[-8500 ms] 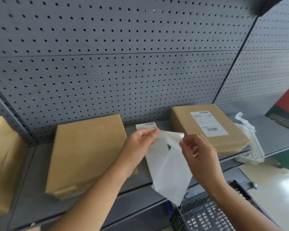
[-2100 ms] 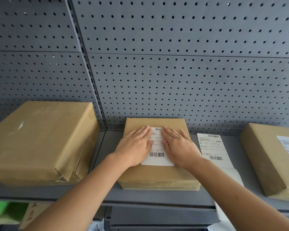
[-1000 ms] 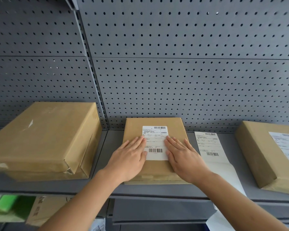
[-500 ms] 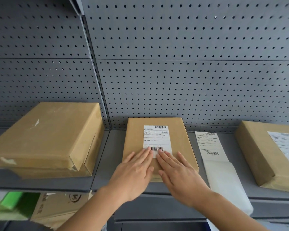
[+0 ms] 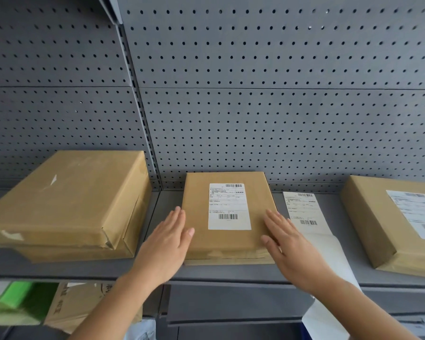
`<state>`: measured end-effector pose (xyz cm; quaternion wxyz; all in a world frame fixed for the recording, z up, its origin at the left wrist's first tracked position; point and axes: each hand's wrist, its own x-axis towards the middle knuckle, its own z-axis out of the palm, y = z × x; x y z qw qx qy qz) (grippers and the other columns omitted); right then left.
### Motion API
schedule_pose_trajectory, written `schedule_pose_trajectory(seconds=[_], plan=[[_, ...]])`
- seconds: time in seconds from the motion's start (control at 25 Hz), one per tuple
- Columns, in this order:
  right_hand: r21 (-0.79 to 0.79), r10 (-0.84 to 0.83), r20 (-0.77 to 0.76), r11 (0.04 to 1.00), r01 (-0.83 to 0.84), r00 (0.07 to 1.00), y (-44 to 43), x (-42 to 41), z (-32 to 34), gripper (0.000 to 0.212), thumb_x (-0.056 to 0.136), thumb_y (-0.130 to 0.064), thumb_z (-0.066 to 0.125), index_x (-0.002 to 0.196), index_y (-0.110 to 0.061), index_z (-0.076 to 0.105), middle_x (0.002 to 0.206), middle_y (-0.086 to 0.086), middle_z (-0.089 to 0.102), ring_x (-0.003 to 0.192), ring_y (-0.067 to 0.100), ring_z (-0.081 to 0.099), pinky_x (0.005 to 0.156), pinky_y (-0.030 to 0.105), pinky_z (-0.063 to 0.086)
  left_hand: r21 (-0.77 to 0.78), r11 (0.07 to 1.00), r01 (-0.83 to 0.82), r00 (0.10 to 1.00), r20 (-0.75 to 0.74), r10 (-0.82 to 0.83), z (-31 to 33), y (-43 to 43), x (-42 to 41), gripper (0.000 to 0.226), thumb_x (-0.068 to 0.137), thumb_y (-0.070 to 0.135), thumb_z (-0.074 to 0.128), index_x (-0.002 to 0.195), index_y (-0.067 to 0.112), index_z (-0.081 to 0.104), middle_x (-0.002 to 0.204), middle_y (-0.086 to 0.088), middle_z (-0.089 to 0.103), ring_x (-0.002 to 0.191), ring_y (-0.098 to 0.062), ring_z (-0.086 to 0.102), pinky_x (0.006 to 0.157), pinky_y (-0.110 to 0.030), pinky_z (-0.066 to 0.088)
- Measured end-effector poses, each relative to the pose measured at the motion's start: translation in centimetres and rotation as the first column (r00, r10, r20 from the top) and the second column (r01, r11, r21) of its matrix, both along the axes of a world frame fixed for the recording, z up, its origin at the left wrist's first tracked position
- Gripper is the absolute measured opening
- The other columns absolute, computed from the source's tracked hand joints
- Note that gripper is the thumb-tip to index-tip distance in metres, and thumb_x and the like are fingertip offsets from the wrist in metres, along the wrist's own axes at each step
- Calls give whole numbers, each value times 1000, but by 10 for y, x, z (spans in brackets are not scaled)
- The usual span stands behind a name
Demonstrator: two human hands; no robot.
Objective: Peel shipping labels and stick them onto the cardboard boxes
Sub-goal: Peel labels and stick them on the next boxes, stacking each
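Head view. Middle box (image 5: 227,218) flat on grey shelf (image 5: 84,269), against pegboard wall (image 5: 255,119). Shipping label (image 5: 229,206) stuck flat on top of middle box, upright, barcodes at top and bottom edges. Left hand (image 5: 167,244) at left edge of middle box, fingers (image 5: 176,217) straight and together, palm down, gripping nothing. Right hand (image 5: 290,244) at right front corner of middle box, fingers (image 5: 275,220) extended and slightly spread, holding nothing; contact with the box top unclear for both. Label sheet (image 5: 304,212) just right of middle box, lying on shelf, blank backing (image 5: 329,256) trailing over shelf front. Labelled box (image 5: 390,224) further right of middle box, tilted. Big unlabelled box (image 5: 66,204) left of middle box, well apart from both hands.
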<state>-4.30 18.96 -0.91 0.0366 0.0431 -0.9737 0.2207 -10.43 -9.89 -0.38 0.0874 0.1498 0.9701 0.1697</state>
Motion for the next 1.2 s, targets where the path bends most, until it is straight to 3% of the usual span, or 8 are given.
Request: schedule_pose_trajectory(seconds=[0.08,0.24,0.4,0.52,0.6,0.84,1.04,1.2], plan=[[-248,-120,36,961,125,992,1,-4,7,63,103,-43,41,158,-25,18,161,-19,14,148,-3,4,116,17,4,221,961,-165,982,127,140,-1,0,-1,74,103,60,21,164,23,0,171,9,-4,157,-6,2,125,-29,7],[-604,-187,281,728,325,941,4,-19,-1,75,98,-50,51,158,-31,11,155,-24,22,144,-1,22,117,26,18,504,732,-459,872,413,262,-6,8,-1,83,96,67,41,164,28,14,169,7,24,155,-18,24,122,-39,21],[-675,-201,389,602,427,899,2,-31,-16,85,87,-61,60,156,-35,18,148,-21,42,132,6,45,110,34,37,588,582,-562,808,540,235,-11,19,3,65,95,62,51,152,30,42,136,23,55,135,-8,47,106,-28,31],[-707,-211,387,557,436,897,0,-33,-19,57,90,-46,65,141,-31,45,125,-18,65,112,7,62,90,30,50,630,489,-603,783,586,211,-8,24,7,49,102,49,50,147,30,48,105,34,53,101,6,51,100,-26,29],[-727,-210,380,534,431,901,-1,-31,-19,44,90,-42,66,132,-35,53,114,-17,71,105,6,67,86,30,53,645,468,-604,784,588,201,-8,26,9,48,103,47,51,146,29,49,103,35,54,93,14,49,100,-26,29],[-755,-232,371,489,437,899,-1,-25,-13,41,91,-37,67,131,-32,55,114,-14,71,104,7,67,89,30,52,680,395,-618,781,589,208,-5,31,14,41,103,44,52,142,31,53,110,29,60,116,-5,54,100,-28,31],[-779,-290,313,466,419,905,23,6,16,43,93,-36,66,133,-34,52,117,-17,69,103,3,66,83,21,51,745,433,-508,855,498,147,13,58,28,27,103,43,51,130,39,55,112,32,61,101,16,53,85,-17,37],[-764,-416,218,491,420,883,64,35,55,40,90,-40,67,128,-37,55,115,-17,70,99,3,68,83,25,53,798,457,-392,907,419,47,39,100,31,29,103,43,51,132,39,56,117,30,64,105,15,55,77,-10,38]])
